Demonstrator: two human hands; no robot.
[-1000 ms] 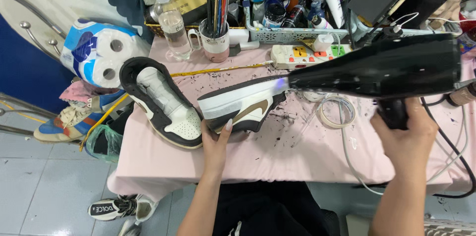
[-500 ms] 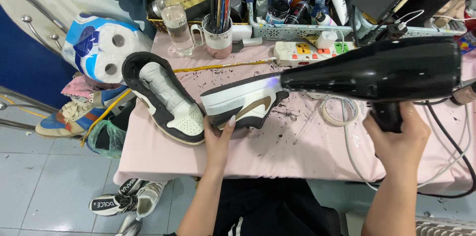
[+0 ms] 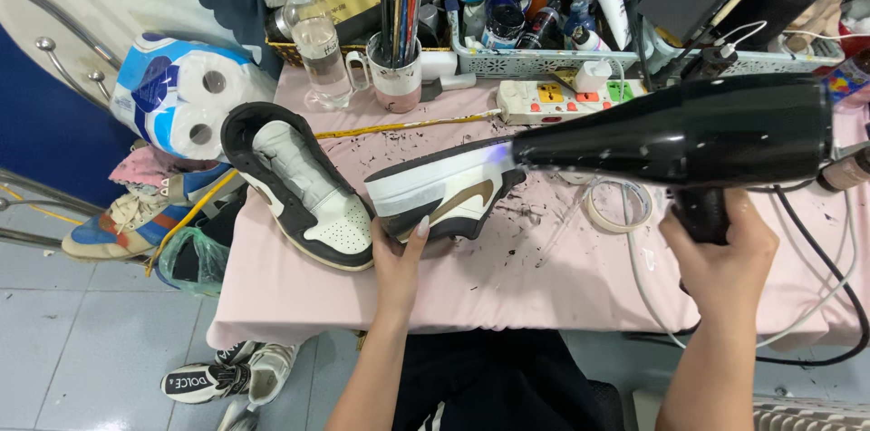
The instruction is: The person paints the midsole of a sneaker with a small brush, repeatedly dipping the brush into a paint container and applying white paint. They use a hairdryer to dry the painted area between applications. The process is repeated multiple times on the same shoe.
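- Lying on its side near the middle of the pink surface [image 3: 507, 277], the shoe [image 3: 444, 195] shows its white sole, with a brown and black upper.
- Left hand [image 3: 399, 259] wraps around the shoe's near end, fingers [image 3: 422, 228] pressed to the sole, holding it.
- Right hand [image 3: 720, 254] is closed around the handle of a black dryer [image 3: 689, 132], whose nozzle points at the shoe's other end, just beside it.
- A second shoe [image 3: 299, 182] lies to the left, touching the held one.
- Behind stand a mug [image 3: 396, 77] of brushes, a bottle [image 3: 317, 37] and a power strip [image 3: 562, 97].
- Tape roll [image 3: 619, 204] lies under the dryer.
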